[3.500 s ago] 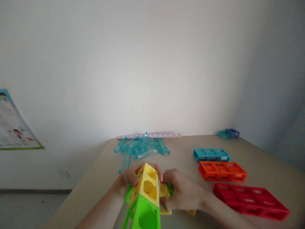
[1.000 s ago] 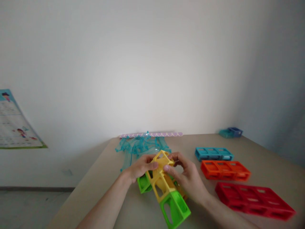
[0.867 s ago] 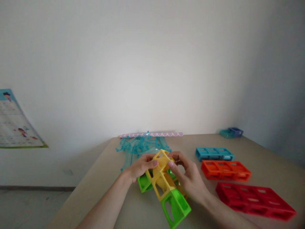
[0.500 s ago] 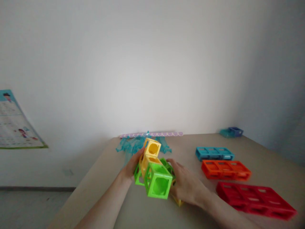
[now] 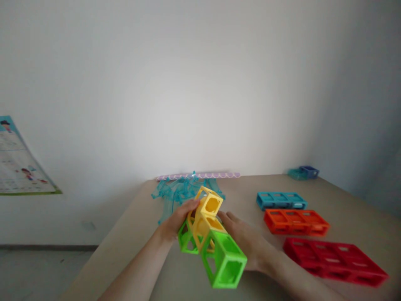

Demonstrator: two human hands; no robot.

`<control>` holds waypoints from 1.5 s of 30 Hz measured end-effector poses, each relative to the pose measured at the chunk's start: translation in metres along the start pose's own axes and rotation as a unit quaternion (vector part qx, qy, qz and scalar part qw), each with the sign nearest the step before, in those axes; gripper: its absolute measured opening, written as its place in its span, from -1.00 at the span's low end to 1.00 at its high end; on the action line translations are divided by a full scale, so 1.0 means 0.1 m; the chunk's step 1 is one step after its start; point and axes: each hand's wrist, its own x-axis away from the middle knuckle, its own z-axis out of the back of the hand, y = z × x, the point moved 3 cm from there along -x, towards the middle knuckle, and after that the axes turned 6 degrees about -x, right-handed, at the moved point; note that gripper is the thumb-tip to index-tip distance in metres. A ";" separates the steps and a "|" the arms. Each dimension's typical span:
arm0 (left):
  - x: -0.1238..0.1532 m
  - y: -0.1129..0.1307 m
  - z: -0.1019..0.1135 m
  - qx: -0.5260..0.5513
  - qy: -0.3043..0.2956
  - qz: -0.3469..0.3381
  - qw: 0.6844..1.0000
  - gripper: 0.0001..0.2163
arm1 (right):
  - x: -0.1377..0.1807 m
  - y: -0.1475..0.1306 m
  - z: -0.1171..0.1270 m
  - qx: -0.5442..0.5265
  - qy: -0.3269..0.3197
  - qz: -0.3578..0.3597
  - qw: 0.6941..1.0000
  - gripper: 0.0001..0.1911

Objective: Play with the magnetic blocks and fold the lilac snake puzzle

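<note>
In front of me, above the table, is a joined structure of yellow and green open-frame building blocks (image 5: 205, 225). It has a yellow cube at the top, more yellow in the middle and a green cube tilted toward me at the lower right. My left hand (image 5: 178, 217) grips its left side, thumb against the yellow part, with another green cube below the fingers. My right hand (image 5: 246, 240) is closed against the far right side of the structure; its fingertips are partly hidden behind the blocks.
Translucent blue track-like pieces (image 5: 178, 190) lie at the back, before a purple patterned strip (image 5: 216, 175) along the wall. To the right are blue (image 5: 281, 200), orange (image 5: 296, 222) and red (image 5: 335, 261) block rows. A dark blue cube (image 5: 309, 171) stands at the far right corner.
The block structure has turned and shifted to the right, its green cube swinging lower and nearer to me. The parts seen under my right hand earlier are now hidden.
</note>
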 end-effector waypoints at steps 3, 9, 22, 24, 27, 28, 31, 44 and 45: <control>-0.03 0.02 0.07 -0.020 0.034 -0.012 0.999 -0.66 | -0.02 0.03 0.02 -0.038 0.011 -0.007 0.999 -0.21; -0.04 0.09 0.03 -0.057 0.047 -0.016 0.997 -0.63 | -0.15 0.31 0.05 -0.182 0.123 -0.149 0.964 -0.59; -0.08 0.06 -0.05 -0.082 0.014 -0.057 0.995 -0.68 | -0.11 0.13 0.16 -0.508 0.169 -0.041 0.844 -0.76; -0.08 0.07 -0.06 -0.078 0.025 -0.061 0.995 -0.68 | -0.10 0.10 0.16 -0.502 0.131 -0.030 0.854 -0.72; -0.08 0.09 -0.07 -0.067 0.040 -0.070 0.995 -0.67 | -0.11 0.10 0.19 -0.494 0.101 -0.004 0.863 -0.62; -0.08 0.09 -0.07 -0.064 0.042 -0.072 0.994 -0.66 | -0.12 0.11 0.20 -0.487 0.101 -0.005 0.868 -0.59; -0.07 0.10 -0.08 -0.058 0.045 -0.073 0.995 -0.65 | -0.13 0.14 0.20 -0.466 0.113 -0.019 0.877 -0.51; -0.05 0.16 -0.09 -0.079 0.136 -0.083 0.984 -0.62 | -0.09 0.06 0.12 -0.347 0.159 -0.061 0.922 -0.40; -0.04 0.16 -0.09 -0.085 0.135 -0.082 0.984 -0.62 | -0.10 0.06 0.11 -0.358 0.159 -0.060 0.918 -0.41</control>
